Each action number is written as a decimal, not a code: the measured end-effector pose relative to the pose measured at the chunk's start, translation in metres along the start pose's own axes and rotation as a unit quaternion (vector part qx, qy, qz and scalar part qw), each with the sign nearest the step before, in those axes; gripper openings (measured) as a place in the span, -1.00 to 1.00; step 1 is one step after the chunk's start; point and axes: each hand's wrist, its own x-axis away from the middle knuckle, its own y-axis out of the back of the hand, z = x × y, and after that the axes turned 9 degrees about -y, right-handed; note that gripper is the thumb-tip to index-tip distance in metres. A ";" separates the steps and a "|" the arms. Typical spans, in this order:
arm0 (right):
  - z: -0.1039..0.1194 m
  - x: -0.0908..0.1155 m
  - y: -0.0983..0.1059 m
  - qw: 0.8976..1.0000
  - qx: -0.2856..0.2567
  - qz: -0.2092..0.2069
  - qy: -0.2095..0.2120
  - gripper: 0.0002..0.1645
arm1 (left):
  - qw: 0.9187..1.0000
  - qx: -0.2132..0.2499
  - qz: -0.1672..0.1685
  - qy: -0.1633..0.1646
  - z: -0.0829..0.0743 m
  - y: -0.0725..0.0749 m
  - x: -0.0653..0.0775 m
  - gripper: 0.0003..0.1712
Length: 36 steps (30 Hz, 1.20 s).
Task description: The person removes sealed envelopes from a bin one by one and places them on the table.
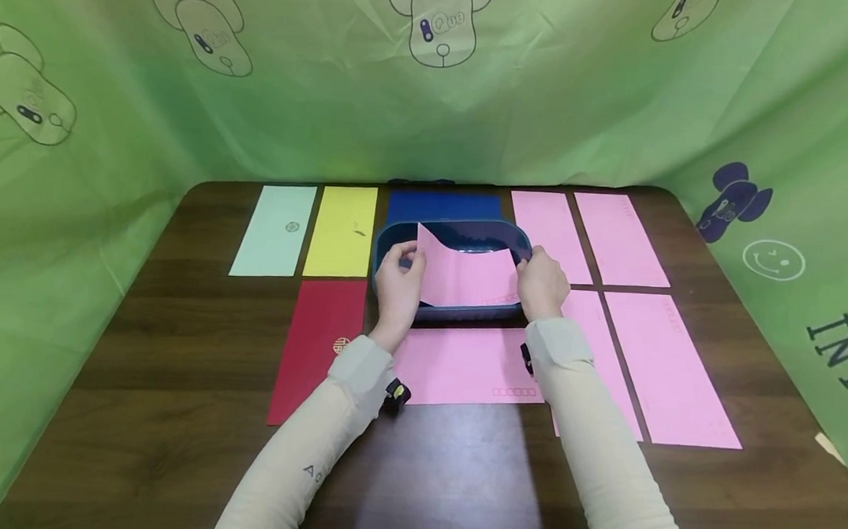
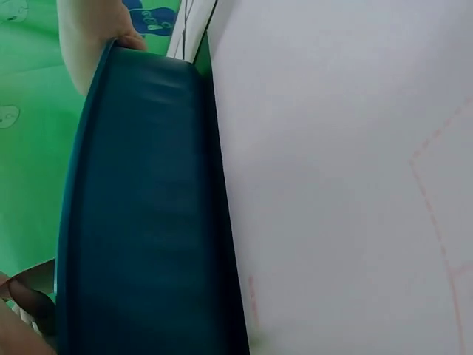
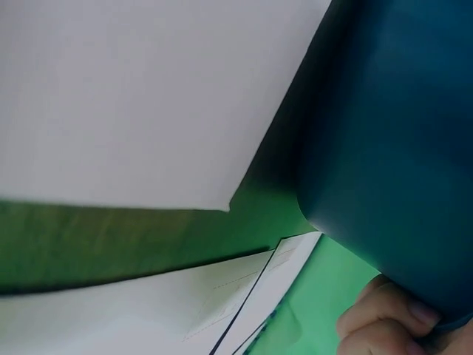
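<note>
A dark teal plastic basin (image 1: 453, 311) stands near the middle of the table, with a pink envelope (image 1: 466, 278) slanting inside it. My left hand (image 1: 398, 287) pinches that envelope at its left edge, where the corner bends upward. At the basin's right end, my right hand (image 1: 542, 284) grips the rim; its curled fingers (image 3: 384, 318) show there in the right wrist view. Just in front of the basin lies another pink envelope (image 1: 469, 365), flat on the table and partly under my forearms.
Flat on the brown table (image 1: 141, 386) lie a mint envelope (image 1: 272, 230), a yellow envelope (image 1: 340, 233) and a red envelope (image 1: 317, 343) to the left. A blue envelope (image 1: 444, 206) lies behind the basin. Several pink envelopes (image 1: 668, 370) are at the right. Green curtain (image 1: 331, 110) surrounds the table.
</note>
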 end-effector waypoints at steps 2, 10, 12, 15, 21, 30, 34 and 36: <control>-0.001 0.000 0.000 1.000 -0.001 0.001 0.000 -0.60 | 1.000 0.006 0.001 0.004 0.000 0.004 0.001 -0.67; -0.002 0.000 0.000 1.000 0.009 0.008 0.003 -0.51 | 0.999 0.034 0.014 0.023 0.000 0.025 0.005 -0.61; -0.003 0.000 0.000 1.000 0.010 0.009 0.000 -0.51 | 0.999 0.033 0.025 0.032 0.000 0.031 0.007 -0.60; -0.002 -0.001 -0.001 1.000 0.006 0.006 0.000 -0.52 | 0.998 0.037 0.035 0.046 -0.002 0.039 0.012 -0.59; -0.002 -0.002 -0.003 1.000 0.005 -0.003 0.001 -0.53 | 0.995 0.058 0.045 0.066 -0.008 0.052 0.018 -0.60; -0.001 -0.001 -0.001 1.000 0.008 0.002 0.000 -0.52 | 0.980 0.061 0.122 0.142 -0.011 0.065 0.025 -0.50; -0.001 0.000 -0.001 1.000 0.001 -0.001 0.002 -0.52 | 0.971 0.038 0.165 0.168 -0.006 0.069 0.032 -0.33; -0.001 0.000 -0.002 1.000 0.001 0.000 0.001 -0.51 | 0.969 0.033 0.176 0.173 -0.003 0.071 0.036 -0.25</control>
